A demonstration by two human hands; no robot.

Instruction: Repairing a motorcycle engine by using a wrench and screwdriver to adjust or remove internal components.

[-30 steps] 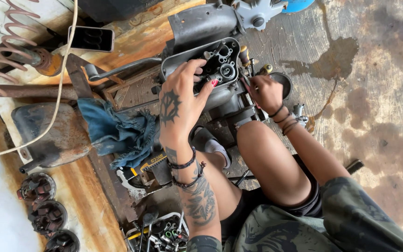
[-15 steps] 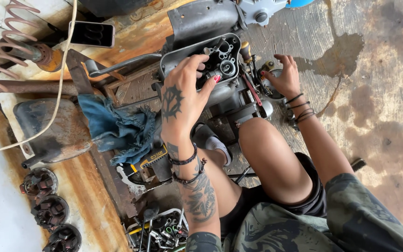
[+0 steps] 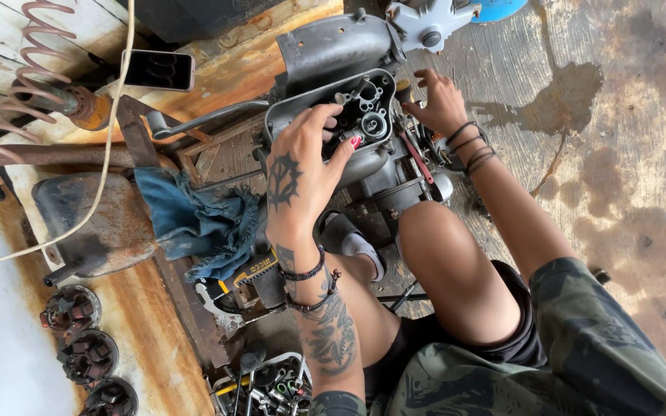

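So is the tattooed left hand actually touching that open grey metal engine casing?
Touching. The head view shows the left hand lying flat on the grey engine casing, fingers draped over its rim with no gap visible.

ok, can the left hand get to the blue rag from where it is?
Probably yes. The left hand rests on the engine casing, holding nothing visible, and the blue rag lies just beside its wrist with nothing between them.
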